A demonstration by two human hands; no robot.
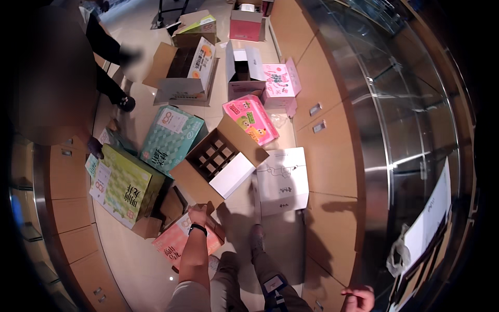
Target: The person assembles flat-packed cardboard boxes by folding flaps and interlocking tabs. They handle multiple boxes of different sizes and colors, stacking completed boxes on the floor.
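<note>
Coral-pink carton (179, 244) lies on the pale floor (140, 270), nearer its left edge, just before the wearer's feet. The left hand (198, 213) bends over the carton's far edge; how tightly its fingers close cannot be told. The right hand (359, 299), fingers loosely curled and partly open with nothing visible in it, is near the floor's right edge. Beyond the carton sits an open divided box (221, 158); to its left, another person's hand (95, 147) touches a yellow-green box (125, 184).
</note>
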